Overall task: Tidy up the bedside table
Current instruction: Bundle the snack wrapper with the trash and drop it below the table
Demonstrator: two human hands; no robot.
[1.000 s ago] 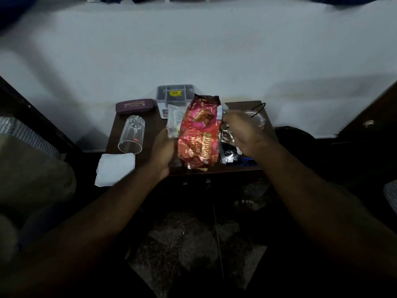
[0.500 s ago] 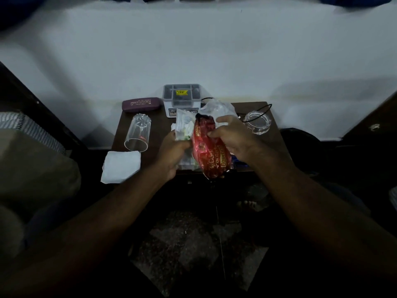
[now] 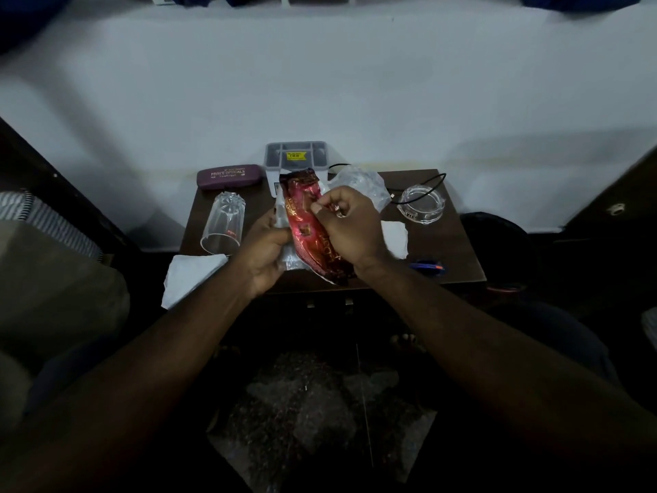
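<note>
red wrapper [image 3: 308, 222], purple case [image 3: 230, 176], dark brown table [image 3: 448, 250], white napkin [image 3: 190, 275].

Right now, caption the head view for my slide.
Left hand grips clear plastic, right hand pinches red snack wrapper above bedside table.

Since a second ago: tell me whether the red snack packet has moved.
Yes. The red snack packet shifted left: its top, earlier at the right corner of the grey organiser box, now covers its front middle.

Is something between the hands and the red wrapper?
Nothing blocks the right hand: it grips the red wrapper directly. The left hand holds clear plastic, which seems to lie between its fingers and the wrapper.
</note>
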